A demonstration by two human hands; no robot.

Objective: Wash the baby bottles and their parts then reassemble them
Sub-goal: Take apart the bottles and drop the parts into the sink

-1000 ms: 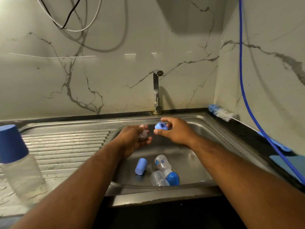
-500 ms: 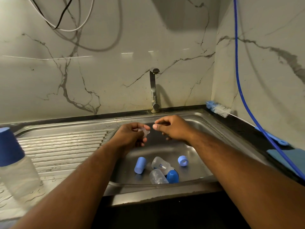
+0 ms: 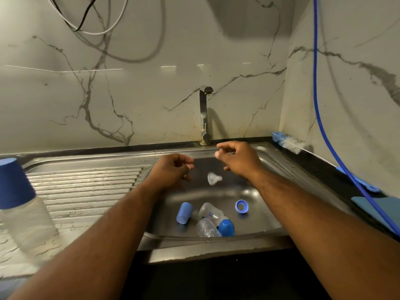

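disassembly stage, likely: left hand [image 3: 173,169] and right hand [image 3: 240,158] loose, empty over sink [image 3: 281,185]; clear teat [image 3: 214,178] between them. next probably needs tap [image 3: 204,118] on.

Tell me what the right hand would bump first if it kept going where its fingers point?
Probably the left hand: the right hand points across the sink toward it, though depth is unclear and it might slip past.

Left edge cuts the capped bottle [image 3: 19,208]; the clear teat [image 3: 213,178] looks blurred.
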